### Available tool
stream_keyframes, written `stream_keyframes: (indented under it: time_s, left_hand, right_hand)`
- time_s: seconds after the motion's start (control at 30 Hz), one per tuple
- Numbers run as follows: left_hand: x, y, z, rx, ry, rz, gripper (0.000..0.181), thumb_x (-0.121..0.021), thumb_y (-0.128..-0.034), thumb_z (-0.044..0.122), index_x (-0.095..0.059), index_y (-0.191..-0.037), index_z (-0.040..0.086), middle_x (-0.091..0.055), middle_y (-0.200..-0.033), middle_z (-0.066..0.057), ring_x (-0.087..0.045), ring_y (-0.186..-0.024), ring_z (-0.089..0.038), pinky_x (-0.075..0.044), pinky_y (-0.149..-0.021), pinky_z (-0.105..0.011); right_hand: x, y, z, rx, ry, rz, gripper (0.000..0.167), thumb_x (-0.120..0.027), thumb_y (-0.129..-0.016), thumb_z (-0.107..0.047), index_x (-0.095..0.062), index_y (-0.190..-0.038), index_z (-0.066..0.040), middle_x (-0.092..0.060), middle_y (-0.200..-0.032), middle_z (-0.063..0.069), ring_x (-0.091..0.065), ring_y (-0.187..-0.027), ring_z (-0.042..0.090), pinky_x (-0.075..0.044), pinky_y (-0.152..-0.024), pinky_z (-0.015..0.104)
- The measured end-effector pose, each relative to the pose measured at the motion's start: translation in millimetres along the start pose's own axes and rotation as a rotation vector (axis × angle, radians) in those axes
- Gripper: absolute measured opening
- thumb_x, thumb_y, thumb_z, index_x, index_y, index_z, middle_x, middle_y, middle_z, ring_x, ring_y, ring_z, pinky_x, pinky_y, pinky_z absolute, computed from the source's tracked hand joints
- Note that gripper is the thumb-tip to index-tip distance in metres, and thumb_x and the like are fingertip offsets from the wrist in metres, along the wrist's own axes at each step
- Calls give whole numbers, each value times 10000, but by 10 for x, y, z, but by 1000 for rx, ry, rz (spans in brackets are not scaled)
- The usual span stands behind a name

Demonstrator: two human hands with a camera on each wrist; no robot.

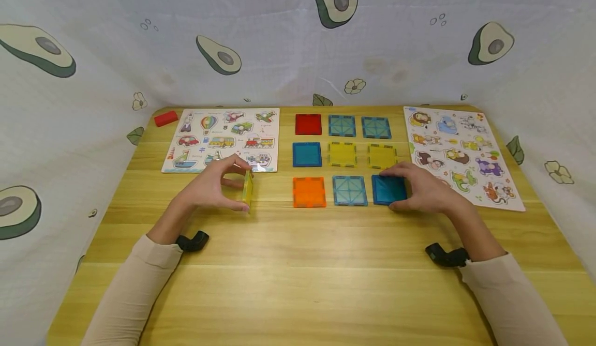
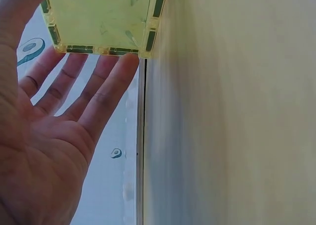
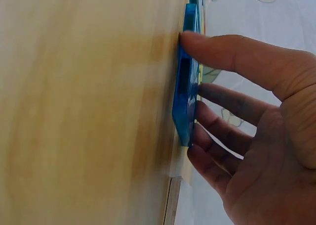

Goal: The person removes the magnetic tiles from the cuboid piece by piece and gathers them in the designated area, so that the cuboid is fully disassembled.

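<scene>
My left hand [image 1: 211,184] pinches a yellow magnetic tile [image 1: 248,191] between thumb and fingertips, holding it on edge beside the vehicle puzzle board. In the left wrist view the yellow tile [image 2: 101,20] shows its face and dark magnet strips. On the right, my right hand [image 1: 426,188] grips a dark blue magnetic tile [image 1: 388,190] that lies flat at the near right corner of a grid of tiles. Its thumb is on the near edge and the fingers reach the far edge; the right wrist view shows this blue tile [image 3: 185,86] side-on.
Left of the blue tile are a pale blue tile [image 1: 350,190] and an orange tile [image 1: 309,192]. Behind lie several more, including a red tile [image 1: 308,124]. A vehicle puzzle board [image 1: 221,129], an animal puzzle board [image 1: 458,152] and a red block [image 1: 166,118] flank the grid.
</scene>
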State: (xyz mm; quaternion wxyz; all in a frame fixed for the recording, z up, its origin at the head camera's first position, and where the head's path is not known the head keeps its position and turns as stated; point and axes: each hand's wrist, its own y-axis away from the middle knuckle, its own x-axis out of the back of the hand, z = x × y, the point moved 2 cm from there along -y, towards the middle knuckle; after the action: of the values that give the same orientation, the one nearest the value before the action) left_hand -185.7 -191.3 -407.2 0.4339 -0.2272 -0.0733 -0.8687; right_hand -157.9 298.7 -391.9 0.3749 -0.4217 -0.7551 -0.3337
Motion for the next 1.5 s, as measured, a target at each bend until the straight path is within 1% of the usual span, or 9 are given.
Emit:
stream_keyframes:
  time_s: [0.37,0.57,0.7,0.8,0.93,1.07,1.17,1.33,1.5]
  left_hand:
    - [-60,-18,-10,-18,-3,-11,802,-1014,-624,157,-589,-1299,75,-615,-1296,-150,-617,-1194,-261,-570,-1021,-393]
    - [-112,-38,41,-84,-97,9,816,-1002,-654,205,-614,-1348,21,-657,-1307,-149,-632,-1189,-229,-557,-1043,-383]
    - [-194,-63,135,-121,-127,18,820,-988,-680,223,-614,-1391,60,-654,-1330,-89,-626,-1194,-207,-581,-1002,-404]
    - [-284,-66,220,-120,-147,15,807,-973,-703,269,-620,-1419,150,-637,-1329,-1,-616,-1171,-170,-599,-967,-389]
    - [-429,-68,349,-111,-238,29,801,-951,-713,393,-625,-1427,234,-633,-1330,57,-602,-1135,-139,-601,-948,-367]
    - [-587,-101,481,-109,-348,39,824,-930,-694,501,-637,-1401,199,-674,-1309,67,-616,-1106,-132,-599,-931,-354]
    - [-716,-142,562,-102,-379,33,802,-919,-688,537,-649,-1352,176,-694,-1272,74,-630,-1078,-114,-598,-913,-313]
    - [-952,-182,685,-90,-398,-43,747,-897,-706,564,-674,-1311,186,-698,-1213,82,-627,-1048,-88,-584,-897,-255]
    - [-1170,-195,786,-77,-542,-144,808,-839,-734,654,-655,-1372,195,-674,-1319,42,-609,-1187,-140,-540,-1038,-324]
  right_hand:
    - [-20,0,16,51,-9,-5,705,-879,-833,-323,-588,-1438,-108,-513,-1411,202,-483,-1284,414,-436,-1058,677]
    - [-33,-10,37,32,-10,-12,711,-886,-825,-308,-586,-1443,-121,-500,-1416,195,-472,-1292,413,-421,-1073,685]
    - [-35,-8,30,31,-14,-17,714,-883,-828,-321,-583,-1445,-123,-489,-1431,206,-465,-1299,424,-417,-1070,690]
    - [-31,-6,16,30,-17,-26,720,-880,-831,-331,-576,-1450,-125,-485,-1435,206,-459,-1306,427,-416,-1070,690]
    - [-25,-8,6,26,-14,-33,725,-883,-829,-315,-570,-1456,-125,-489,-1422,193,-459,-1305,414,-415,-1077,685]
    - [-17,-11,0,29,-11,-32,724,-882,-829,-301,-568,-1454,-111,-486,-1419,204,-461,-1295,420,-420,-1070,687]
    - [-16,-9,-4,25,-12,-34,722,-879,-834,-302,-565,-1457,-116,-479,-1433,203,-460,-1301,421,-426,-1068,681]
    - [-18,-6,-6,20,-19,-40,721,-871,-843,-319,-559,-1464,-125,-468,-1448,212,-452,-1314,440,-425,-1064,685]
    - [-7,-13,-4,21,-18,-32,716,-871,-843,-318,-563,-1459,-125,-471,-1447,211,-454,-1307,434,-423,-1066,687]
